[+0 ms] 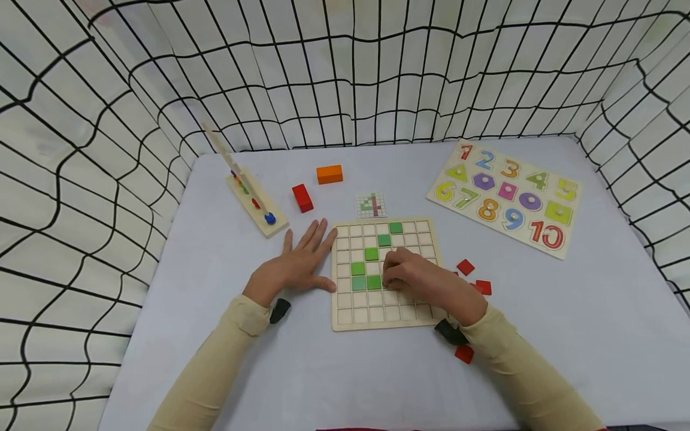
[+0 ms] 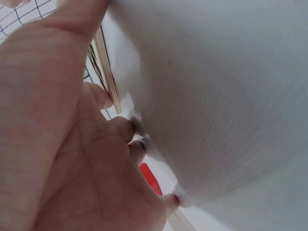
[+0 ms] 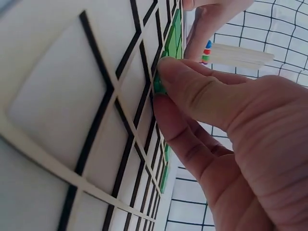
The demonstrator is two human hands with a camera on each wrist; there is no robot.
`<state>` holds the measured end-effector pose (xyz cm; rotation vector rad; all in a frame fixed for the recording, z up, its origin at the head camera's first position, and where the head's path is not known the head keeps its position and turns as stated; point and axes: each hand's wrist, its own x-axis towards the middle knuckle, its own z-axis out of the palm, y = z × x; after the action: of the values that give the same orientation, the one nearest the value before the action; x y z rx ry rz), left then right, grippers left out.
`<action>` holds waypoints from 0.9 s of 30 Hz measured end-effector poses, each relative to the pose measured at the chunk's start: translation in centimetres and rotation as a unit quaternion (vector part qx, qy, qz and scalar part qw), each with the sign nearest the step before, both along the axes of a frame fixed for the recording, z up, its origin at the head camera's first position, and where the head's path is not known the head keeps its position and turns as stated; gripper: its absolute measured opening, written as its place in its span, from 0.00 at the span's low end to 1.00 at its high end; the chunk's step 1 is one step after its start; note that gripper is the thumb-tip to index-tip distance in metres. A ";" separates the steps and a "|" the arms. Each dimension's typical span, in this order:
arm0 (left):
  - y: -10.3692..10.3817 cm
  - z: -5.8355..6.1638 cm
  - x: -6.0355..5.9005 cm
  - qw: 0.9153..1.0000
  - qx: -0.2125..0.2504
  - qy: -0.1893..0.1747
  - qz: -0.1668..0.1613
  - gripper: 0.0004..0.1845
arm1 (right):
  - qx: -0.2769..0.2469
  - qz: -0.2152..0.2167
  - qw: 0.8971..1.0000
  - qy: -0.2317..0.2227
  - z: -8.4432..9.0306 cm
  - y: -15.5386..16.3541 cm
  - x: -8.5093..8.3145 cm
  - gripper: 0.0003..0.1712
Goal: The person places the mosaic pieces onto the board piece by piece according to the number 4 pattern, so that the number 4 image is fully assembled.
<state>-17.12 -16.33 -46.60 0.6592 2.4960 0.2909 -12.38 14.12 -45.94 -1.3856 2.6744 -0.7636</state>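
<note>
A square wooden grid board [image 1: 345, 311] lies on the table with several green square tiles [image 1: 372, 254] in its cells. My right hand [image 1: 423, 278] is over the middle of the board. In the right wrist view its thumb and fingers pinch a green tile [image 3: 158, 85] at the board's surface. The left hand [image 1: 299, 260] lies spread at the board's left edge, thumb and a fingertip touching the rim. In the left wrist view its straight fingers [image 2: 122, 129] rest on the table by the board edge.
A small pattern card [image 1: 371, 205] lies behind the board. Red [image 1: 303, 198] and orange [image 1: 329, 174] blocks stand at the back left, near a wooden stand with coloured pieces [image 1: 259, 203]. Red tiles [image 1: 483, 287] lie at right, below a number puzzle [image 1: 507, 194]. Black netting surrounds the table.
</note>
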 end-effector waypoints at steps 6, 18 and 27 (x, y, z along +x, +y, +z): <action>0.1 0.3 0.2 1.000 -0.001 -0.004 -0.002 0.69 | 0.012 0.006 1.000 -0.018 0.2 0.4 0.2 0.04; 0.4 1.4 0.6 1.000 -0.025 0.011 -0.009 0.67 | -0.005 -0.002 1.000 0.030 0.6 3.4 0.8 0.12; 0.1 0.7 0.3 1.000 -0.004 0.006 -0.007 0.69 | 0.033 -0.074 0.996 -0.023 1.1 6.6 1.2 0.14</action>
<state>-16.87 -16.24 -45.93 0.6770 2.5011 0.2731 -11.22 20.68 -44.83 -1.1518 2.7633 -0.6998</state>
